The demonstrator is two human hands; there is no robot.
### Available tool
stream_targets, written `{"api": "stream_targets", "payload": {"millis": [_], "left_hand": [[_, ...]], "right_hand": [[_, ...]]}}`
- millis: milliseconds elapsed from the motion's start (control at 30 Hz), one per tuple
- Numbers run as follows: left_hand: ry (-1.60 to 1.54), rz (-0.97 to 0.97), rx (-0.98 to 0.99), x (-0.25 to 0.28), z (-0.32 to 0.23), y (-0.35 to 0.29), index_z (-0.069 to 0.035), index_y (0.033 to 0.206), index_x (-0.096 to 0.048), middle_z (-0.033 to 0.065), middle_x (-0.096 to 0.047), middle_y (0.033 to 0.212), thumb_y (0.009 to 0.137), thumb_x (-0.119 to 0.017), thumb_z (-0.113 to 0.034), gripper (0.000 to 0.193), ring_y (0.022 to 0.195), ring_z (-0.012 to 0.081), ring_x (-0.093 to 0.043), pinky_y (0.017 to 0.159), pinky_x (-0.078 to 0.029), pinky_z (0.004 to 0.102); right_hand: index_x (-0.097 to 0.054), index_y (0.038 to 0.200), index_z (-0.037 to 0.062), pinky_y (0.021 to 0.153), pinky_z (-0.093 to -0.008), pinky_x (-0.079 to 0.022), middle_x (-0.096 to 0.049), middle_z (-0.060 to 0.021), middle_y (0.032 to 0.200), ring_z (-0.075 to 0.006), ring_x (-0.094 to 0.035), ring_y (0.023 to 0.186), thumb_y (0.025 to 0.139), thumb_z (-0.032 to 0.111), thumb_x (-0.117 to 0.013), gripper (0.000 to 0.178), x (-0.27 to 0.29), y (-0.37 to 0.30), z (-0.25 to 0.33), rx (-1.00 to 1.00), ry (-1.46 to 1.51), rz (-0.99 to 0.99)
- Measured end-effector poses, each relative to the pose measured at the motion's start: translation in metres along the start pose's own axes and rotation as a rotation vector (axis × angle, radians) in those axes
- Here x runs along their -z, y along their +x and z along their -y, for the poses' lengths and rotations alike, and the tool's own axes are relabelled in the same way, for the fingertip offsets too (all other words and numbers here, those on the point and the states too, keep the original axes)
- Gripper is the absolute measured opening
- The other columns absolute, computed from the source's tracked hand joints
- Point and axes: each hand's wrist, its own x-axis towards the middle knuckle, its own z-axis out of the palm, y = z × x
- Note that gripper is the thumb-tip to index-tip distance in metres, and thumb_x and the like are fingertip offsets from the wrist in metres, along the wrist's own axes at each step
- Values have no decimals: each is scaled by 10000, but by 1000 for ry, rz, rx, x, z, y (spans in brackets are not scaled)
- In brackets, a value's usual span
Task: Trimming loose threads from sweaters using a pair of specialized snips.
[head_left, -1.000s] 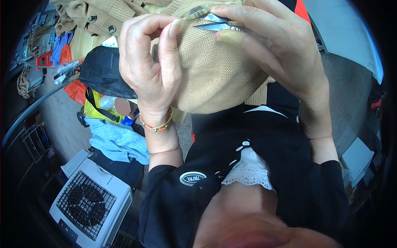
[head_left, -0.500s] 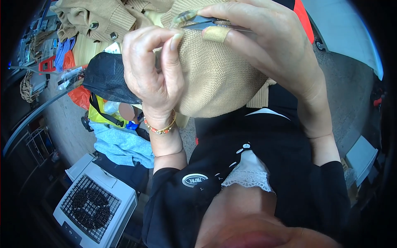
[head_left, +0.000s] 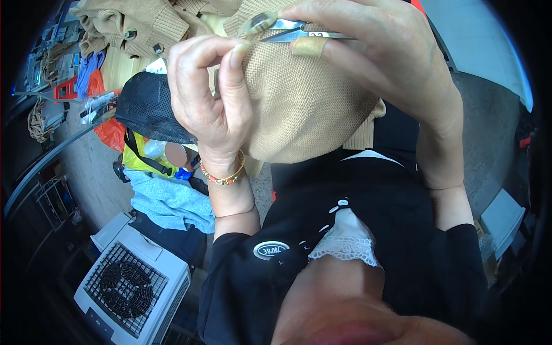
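Tan knitwear lies over the work surface in front of me, with a round mottled button on it near the top. My left hand is closed in a pinch just below the button; whether knit or thread is between the fingertips is hidden. Small metal thread snips are held in my right hand, whose thumb wears a yellowish wrap. Their blades are parted and point left, close beside the button. What lies between the blades is too small to tell.
More buttoned tan knitwear is heaped at the back left. Beside my left wrist is a black mesh item. Lower left are a yellow bag, a light blue cloth and a white fan unit. A white panel stands far right.
My right hand and the snips have shifted slightly right, and the blades catch more light. The button has tilted and shows more of its face. My left hand keeps its pinch.
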Motion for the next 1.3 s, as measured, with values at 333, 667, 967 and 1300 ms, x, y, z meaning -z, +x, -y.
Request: {"api": "stream_targets", "payload": {"millis": [333, 667, 967, 1300], "left_hand": [[-42, 2, -4, -4, 0, 1, -15, 932, -631, 91, -619, 883, 862, -686, -33, 91, 801, 207, -594, 702, -477, 295], [29, 39, -62, -1, -4, 3, -23, 918, -632, 79, -636, 844, 843, -686, -14, 94, 774, 220, -596, 685, -482, 306], [34, 17, -70, 3, -3, -1, -23, 911, -629, 80, -638, 841, 834, -690, -9, 99, 759, 220, -593, 665, -480, 305], [1, -26, 17, 1, -3, -9, -24, 921, -628, 78, -634, 862, 863, -675, -30, 75, 787, 209, -593, 719, -478, 303]], "right_hand": [[-664, 1064, 109, 583, -336, -503, -569, -67, 791, -256, -614, 707, 773, 155, -724, 301, -46, 6, -40, 488, 109, -527], [-672, 1079, 132, 593, -315, -508, -614, -39, 824, -236, -633, 722, 796, 189, -715, 293, -52, 8, -33, 454, 48, -561], [-690, 1021, 117, 576, -310, -497, -591, -40, 780, -224, -623, 685, 798, 185, -718, 236, -22, 8, -2, -40, -29, -2], [-702, 961, 63, 564, -313, -492, -598, -66, 748, -243, -609, 647, 791, 153, -731, 195, -70, 12, -48, 548, 251, -635]]}}
